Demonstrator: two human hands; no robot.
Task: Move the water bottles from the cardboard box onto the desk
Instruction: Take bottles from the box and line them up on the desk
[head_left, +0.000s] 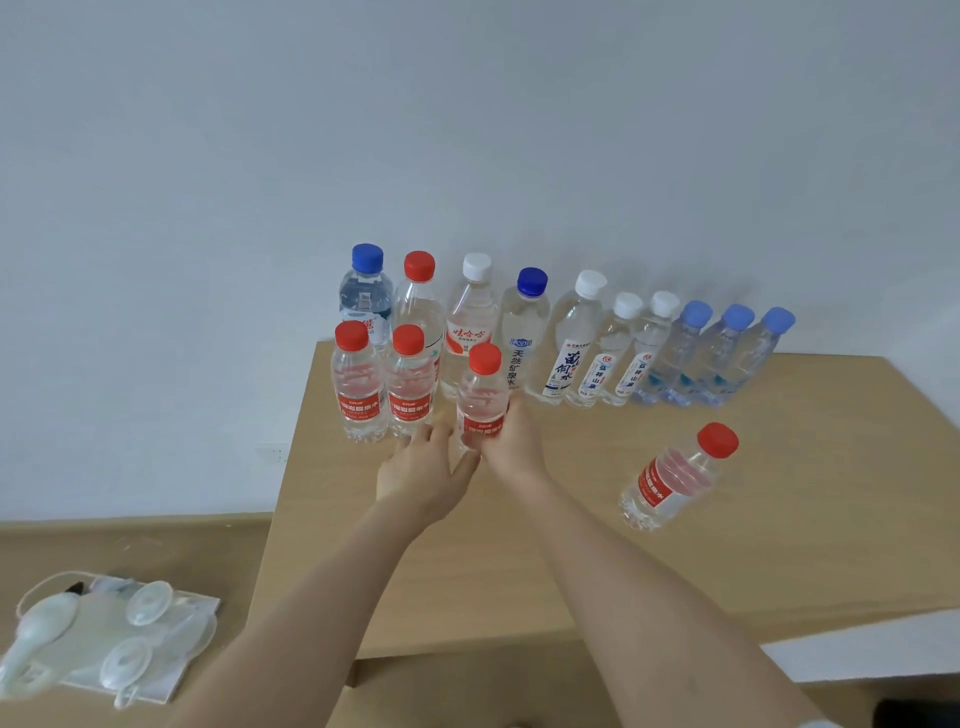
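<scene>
The right hand is curling round the lower half of an upright clear plastic red-capped bottle, while the left hand is lying straight-fingered just beside it.

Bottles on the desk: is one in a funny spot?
Yes. One small clear plastic bottle with a red cap and red label sits alone on the right of the wooden desk, apart from the rows of bottles. It looks tilted, maybe only from the wide lens.
</scene>
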